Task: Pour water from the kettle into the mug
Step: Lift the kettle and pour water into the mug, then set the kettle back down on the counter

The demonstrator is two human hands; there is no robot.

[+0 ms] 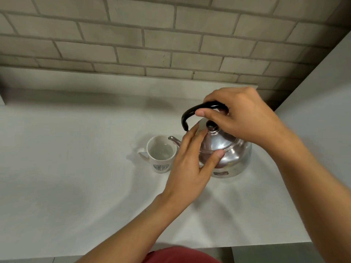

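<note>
A shiny steel kettle [232,154] with a black arched handle and a black lid knob stands on the white counter [76,177]. Its short spout points left, its tip over the rim of a white mug [161,154]. The mug has a green logo, its handle turned left, and water shows inside it. My right hand [241,116] is closed around the top of the kettle's black handle. My left hand [190,162] lies with spread fingers against the kettle's left side and lid, thumb on the body, and hides part of the spout.
A grey brick wall runs behind the counter, with a low white ledge [133,80] along its foot. A white side panel [322,103] closes the right. The counter's front edge is near my body, where red clothing [180,255] shows.
</note>
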